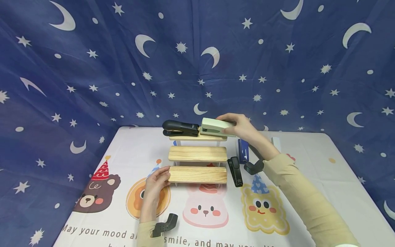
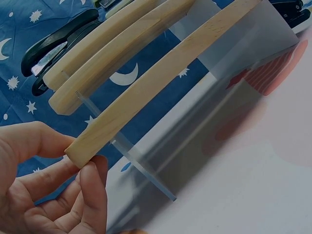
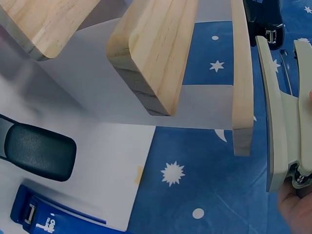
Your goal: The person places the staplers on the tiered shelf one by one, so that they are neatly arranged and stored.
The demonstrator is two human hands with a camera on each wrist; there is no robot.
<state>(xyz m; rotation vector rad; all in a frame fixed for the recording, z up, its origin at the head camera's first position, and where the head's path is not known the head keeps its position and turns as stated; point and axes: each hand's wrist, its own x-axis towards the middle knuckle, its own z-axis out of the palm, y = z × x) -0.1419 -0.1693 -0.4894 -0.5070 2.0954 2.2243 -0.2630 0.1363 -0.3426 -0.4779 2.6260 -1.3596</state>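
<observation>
**Pale green stapler (image 1: 213, 125) held at the top board (image 1: 200, 138), gripped from the right**

From my remote post I see the stapler extending leftward out of the right hand (image 1: 243, 127), on or just above that board; a strip of backdrop (image 3: 214, 185) between them in the right-wrist view leaves me unable to confirm contact. I judge the body stiff, sturdy and moderately heavy, its smooth shell perhaps slippery, its hinge free to pivot. The hinge-end half seems the soundest place to take hold. The right fingers and thumb do grip there, spread only as wide as the body. Left of this grip, a black stapler (image 1: 180, 126) lies on the same board, just beside the green nose. Below the grip lie a blue stapler (image 1: 243, 151) and a second black stapler (image 1: 236, 172). Lower and farther left, the left hand (image 1: 156, 183) pinches the left end of the lowest board (image 1: 197, 174), nearly closed around the wood.
</observation>
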